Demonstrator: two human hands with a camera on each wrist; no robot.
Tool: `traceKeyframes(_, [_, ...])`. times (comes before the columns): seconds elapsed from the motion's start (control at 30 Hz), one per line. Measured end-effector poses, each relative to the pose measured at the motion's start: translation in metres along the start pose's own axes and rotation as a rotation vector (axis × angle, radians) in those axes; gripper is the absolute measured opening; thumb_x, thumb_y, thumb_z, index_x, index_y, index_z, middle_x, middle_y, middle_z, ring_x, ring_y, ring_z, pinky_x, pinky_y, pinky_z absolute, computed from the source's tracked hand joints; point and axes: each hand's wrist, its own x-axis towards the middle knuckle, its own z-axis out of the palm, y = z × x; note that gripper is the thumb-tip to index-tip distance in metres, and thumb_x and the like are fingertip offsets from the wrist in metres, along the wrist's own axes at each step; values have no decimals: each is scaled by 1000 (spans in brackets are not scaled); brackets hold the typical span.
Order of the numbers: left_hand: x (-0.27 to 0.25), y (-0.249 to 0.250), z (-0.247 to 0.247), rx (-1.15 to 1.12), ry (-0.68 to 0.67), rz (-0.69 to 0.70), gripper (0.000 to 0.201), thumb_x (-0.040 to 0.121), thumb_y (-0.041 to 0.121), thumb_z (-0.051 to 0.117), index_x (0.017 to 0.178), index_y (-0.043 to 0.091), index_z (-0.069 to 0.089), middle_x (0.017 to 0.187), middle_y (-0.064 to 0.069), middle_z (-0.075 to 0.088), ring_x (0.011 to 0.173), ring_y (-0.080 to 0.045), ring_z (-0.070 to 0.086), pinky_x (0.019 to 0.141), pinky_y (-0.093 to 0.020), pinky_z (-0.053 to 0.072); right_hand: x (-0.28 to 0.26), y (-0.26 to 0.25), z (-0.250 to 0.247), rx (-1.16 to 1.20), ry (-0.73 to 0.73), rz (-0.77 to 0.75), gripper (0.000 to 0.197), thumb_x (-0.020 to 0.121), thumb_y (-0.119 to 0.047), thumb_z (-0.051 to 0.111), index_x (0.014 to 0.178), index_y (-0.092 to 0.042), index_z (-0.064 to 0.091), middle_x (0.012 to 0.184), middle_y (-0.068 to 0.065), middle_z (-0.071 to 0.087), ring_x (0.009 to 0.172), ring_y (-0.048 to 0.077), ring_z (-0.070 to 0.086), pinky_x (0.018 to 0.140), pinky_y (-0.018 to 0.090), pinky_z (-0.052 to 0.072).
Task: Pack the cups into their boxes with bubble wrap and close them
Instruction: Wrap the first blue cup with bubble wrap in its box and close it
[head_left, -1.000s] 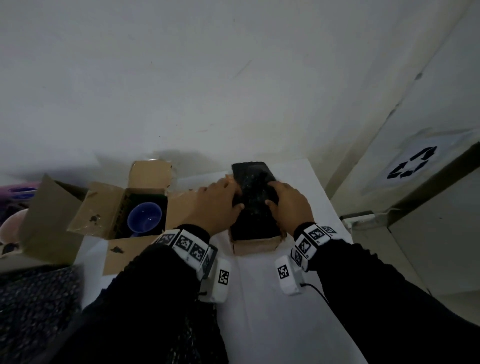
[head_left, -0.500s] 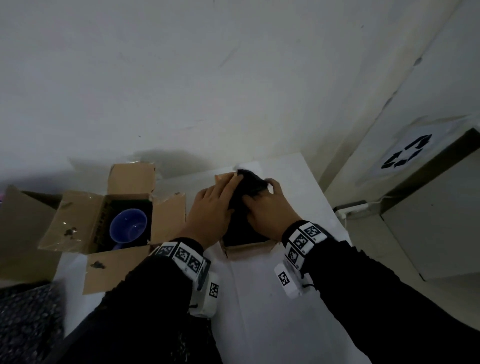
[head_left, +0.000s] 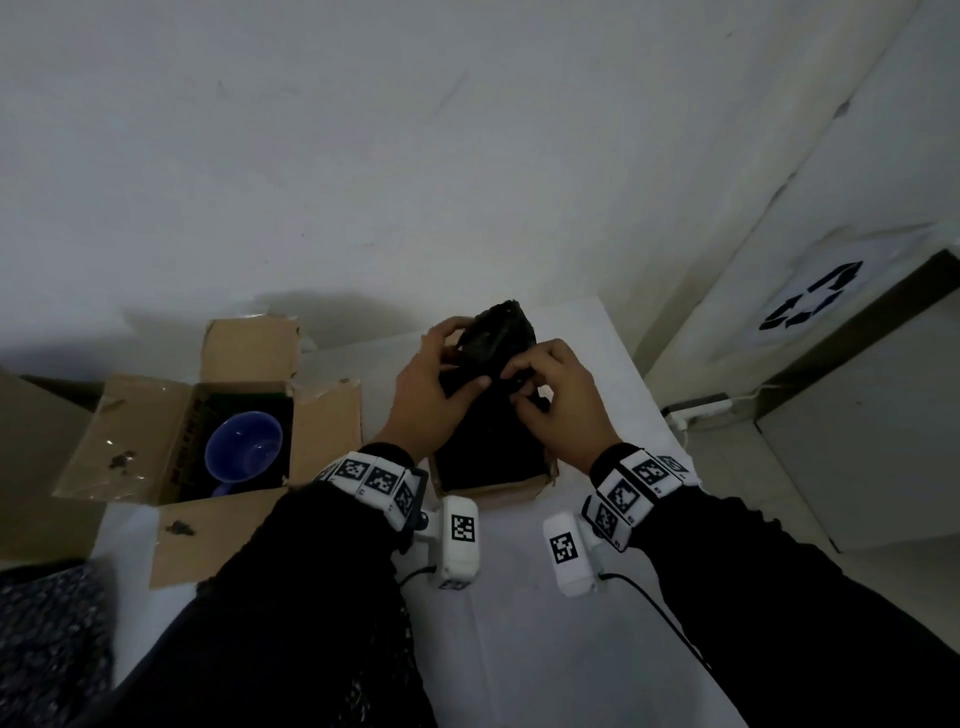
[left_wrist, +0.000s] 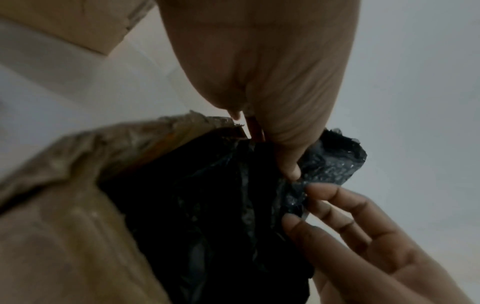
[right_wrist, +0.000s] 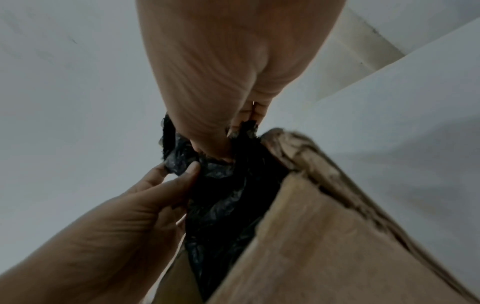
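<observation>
Both hands met at the frame's centre over a small box (head_left: 493, 486) on the white table (head_left: 519, 623). The left hand (head_left: 426, 402) and right hand (head_left: 558, 410) each pinched the black bubble wrap (head_left: 498, 338) sticking up out of that box, fingers curled round its top. At left, a blue cup (head_left: 243, 447) sat inside an open box (head_left: 130, 441).

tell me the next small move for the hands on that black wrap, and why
Probably fold the raised end of the black bubble wrap down into the small box. Both the left hand and right hand pinch it, and it stands above the rim, so the flaps cannot close yet.
</observation>
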Motion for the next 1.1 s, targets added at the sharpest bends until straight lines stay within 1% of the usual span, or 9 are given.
traceKeyframes(0.2, [-9,7,-10,115,151,128,40,75,22,82,97,25,50,77,4,59,67,-11,59,62,-24,50,-2,2,1,-182,51,-56,39,70,-1,64,105,-16,75,102,1,65,82,16,62,76,25,51])
traceKeyframes(0.4, [-17,-3,-11,974,-51,280,7,82,25,67,84,23,74,84,1,64,84,-25,58,76,-38,38,-4,-6,19,-806,-194,-241,39,71,-17,39,88,-23,74,83,-7,71,86,25,58,79,37,35])
traceKeyframes(0.5, [-26,-1,-11,1208,-114,271,31,86,36,43,75,25,70,76,9,67,100,-23,55,92,-45,28,-4,-5,21,-938,-278,-282,22,72,-18,47,79,-20,68,69,-6,65,89,23,58,94,42,26])
traceKeyframes(0.6, [-31,1,-13,1247,-169,232,39,84,35,33,86,20,69,80,3,70,111,-26,52,106,-57,18,-1,-9,22,-988,-341,-236,18,78,-18,55,92,-11,63,69,1,65,80,26,62,113,50,8])
traceKeyframes(0.7, [-28,6,-10,1338,-369,107,42,91,35,33,119,16,59,103,0,69,131,-28,35,110,-64,-3,10,-24,23,-1020,-488,-152,25,90,-21,42,108,-9,55,78,4,68,81,27,63,118,49,-9])
traceKeyframes(0.8, [-17,11,-8,1332,-449,87,42,93,34,41,131,19,51,122,-1,62,136,-26,30,114,-62,-4,23,-31,19,-977,-603,-139,27,92,-22,43,115,-12,51,88,3,70,86,27,65,119,44,12])
traceKeyframes(0.9, [-13,17,-13,1250,-314,212,37,83,32,55,118,21,58,119,-2,61,118,-26,45,106,-44,24,24,-23,9,-815,-447,-113,26,80,-15,55,105,-11,52,87,7,65,81,32,61,89,40,40])
traceKeyframes(0.97, [-16,15,-17,1165,-145,289,53,70,34,66,119,18,57,118,-9,55,106,-32,46,89,-41,32,16,-13,5,-693,-232,-144,33,69,-12,62,101,-9,53,94,12,58,85,33,53,70,40,41])
traceKeyframes(1.1, [-19,7,-23,977,-144,263,79,70,31,69,142,15,41,138,-13,46,118,-37,47,94,-48,41,15,-1,6,-657,-197,-158,55,67,-17,65,122,-13,56,122,10,55,103,30,49,77,38,41])
